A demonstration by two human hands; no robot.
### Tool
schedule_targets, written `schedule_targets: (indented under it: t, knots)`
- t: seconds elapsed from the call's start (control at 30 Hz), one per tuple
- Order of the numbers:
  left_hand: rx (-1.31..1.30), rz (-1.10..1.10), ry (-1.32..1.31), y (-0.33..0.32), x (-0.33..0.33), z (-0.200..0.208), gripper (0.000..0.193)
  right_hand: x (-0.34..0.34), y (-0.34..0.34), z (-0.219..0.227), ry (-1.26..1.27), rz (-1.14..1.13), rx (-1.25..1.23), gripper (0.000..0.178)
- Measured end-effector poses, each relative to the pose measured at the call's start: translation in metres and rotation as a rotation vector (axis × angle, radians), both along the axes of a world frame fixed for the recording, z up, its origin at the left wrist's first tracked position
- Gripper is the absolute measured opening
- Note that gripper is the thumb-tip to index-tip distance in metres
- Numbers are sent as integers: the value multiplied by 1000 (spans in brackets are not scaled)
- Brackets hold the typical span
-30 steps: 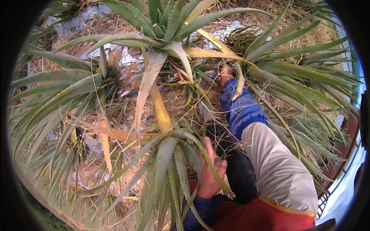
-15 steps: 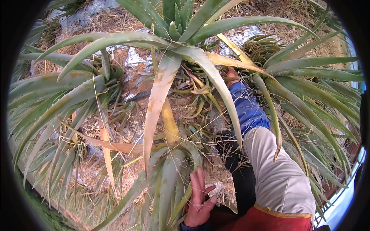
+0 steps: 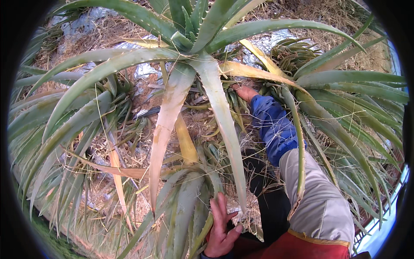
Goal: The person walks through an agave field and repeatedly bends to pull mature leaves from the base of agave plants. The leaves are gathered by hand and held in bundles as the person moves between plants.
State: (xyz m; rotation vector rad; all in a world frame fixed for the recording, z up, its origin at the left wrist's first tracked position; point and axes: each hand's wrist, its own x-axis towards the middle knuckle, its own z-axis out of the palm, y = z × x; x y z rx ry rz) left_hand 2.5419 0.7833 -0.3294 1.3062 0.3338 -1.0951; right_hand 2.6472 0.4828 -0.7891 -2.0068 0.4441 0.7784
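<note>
A large aloe plant (image 3: 183, 80) with spiny grey-green leaves fills the upper middle, two of its broad leaves hanging toward me. My right hand (image 3: 245, 92) reaches in low beside its base, under a yellowed leaf (image 3: 254, 72). Leaves and stems there hide the fingers, so what they touch cannot be seen. A blue sleeve cover (image 3: 272, 127) wraps that forearm. Near the lower edge, my left hand (image 3: 222, 233) is open, fingers stretched up alongside the outer leaves of a nearer aloe (image 3: 188, 207). Nothing shows in its grasp.
More aloes crowd the left (image 3: 82, 108) and the right (image 3: 353, 93), their spiny leaves arching inward. Dry straw (image 3: 129, 26) and torn silvery sheeting (image 3: 86, 21) cover the soil. A withered orange leaf (image 3: 116, 166) hangs at left. A dark-clad leg (image 3: 269, 207) stands beside the right arm.
My right hand has shifted left, closer to the large aloe's base. That plant's hanging leaves have swung left and lower in the view. My left hand has stayed nearly in place.
</note>
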Motion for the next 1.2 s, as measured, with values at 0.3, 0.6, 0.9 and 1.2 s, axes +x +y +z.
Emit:
schedule_targets:
  t: [0.3,0.6,0.9,1.2]
  knots:
    - [66,-115,29,13,-9,1,96,35,14,15,204,421,-192,57]
    - [-60,-46,-25,18,-7,3,92,39,36,21,448,637,-329,53]
    - [-79,-193,-141,47,-13,5,95,50,48,40,550,694,-428,48]
    - [-153,-175,-238,61,-20,-2,96,8,63,34,374,451,-513,51]
